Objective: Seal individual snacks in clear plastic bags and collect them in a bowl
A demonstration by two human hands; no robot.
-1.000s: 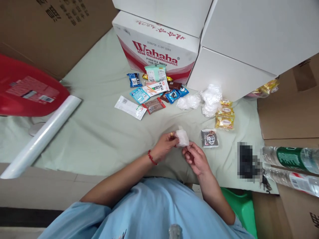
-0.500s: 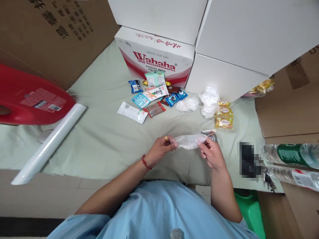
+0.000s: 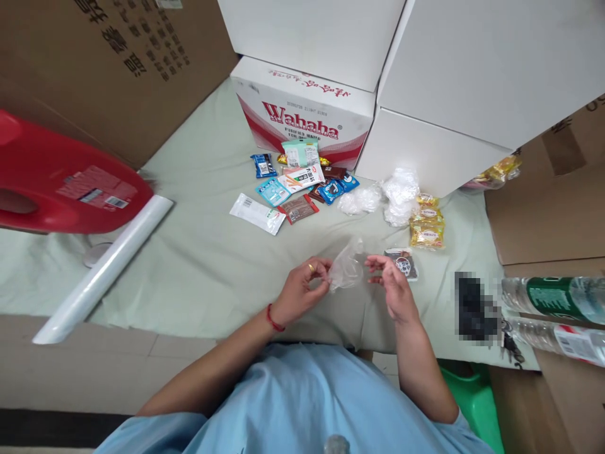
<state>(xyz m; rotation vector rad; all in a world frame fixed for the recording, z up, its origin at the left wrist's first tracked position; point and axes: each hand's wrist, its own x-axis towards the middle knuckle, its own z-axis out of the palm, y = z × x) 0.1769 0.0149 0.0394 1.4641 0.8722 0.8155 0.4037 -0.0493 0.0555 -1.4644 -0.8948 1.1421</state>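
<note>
A thin clear plastic bag [image 3: 347, 268] hangs puffed out from the fingertips of my left hand [image 3: 305, 284], which pinches its near edge. My right hand [image 3: 393, 285] is just right of the bag, fingers apart with nothing in them. Beyond that hand lies a dark square snack packet [image 3: 401, 263]. Crumpled clear plastic bags [image 3: 399, 195] and a stack of yellow snack packets [image 3: 426, 227] sit farther back. A pile of mixed snack packets, among them a white one [image 3: 258, 214] and a brown one [image 3: 299, 209], lies to the left of them.
A Wahaba-style red and white carton marked Wahaha [image 3: 302, 120] stands behind the snacks. At the left are a red jug [image 3: 70, 176] and a white roll [image 3: 104, 271]. Bottles [image 3: 553, 296] lie at the right beside a blurred dark patch and keys [image 3: 511, 347]. A green stool [image 3: 472, 397] is below.
My right hand has let go of the plastic bag and opened. The bag, stretched flat between both hands before, now stands puffed out from my left hand. The view has shifted slightly.
</note>
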